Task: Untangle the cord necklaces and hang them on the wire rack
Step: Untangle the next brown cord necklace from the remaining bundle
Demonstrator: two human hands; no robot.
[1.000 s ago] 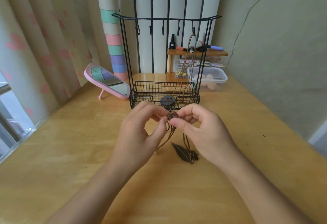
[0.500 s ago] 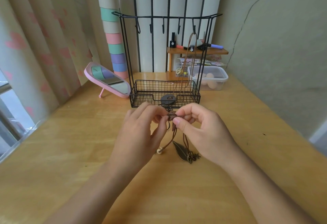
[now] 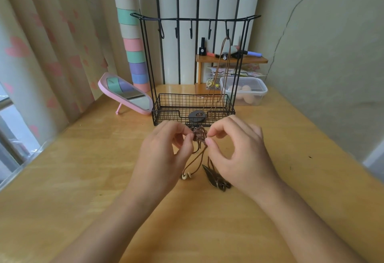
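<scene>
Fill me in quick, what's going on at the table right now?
A person is picking at a knot of brown cord necklaces, pinching it with the left hand and the right hand in front of the wire rack. A leaf pendant and pale beads trail below it. One necklace already hangs from the rightmost hook, its dark round pendant down in the basket; the other hooks are bare.

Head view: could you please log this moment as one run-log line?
step: untangling | left hand: pinches cord tangle | right hand: pinches cord tangle | wire rack: one necklace hung
</scene>
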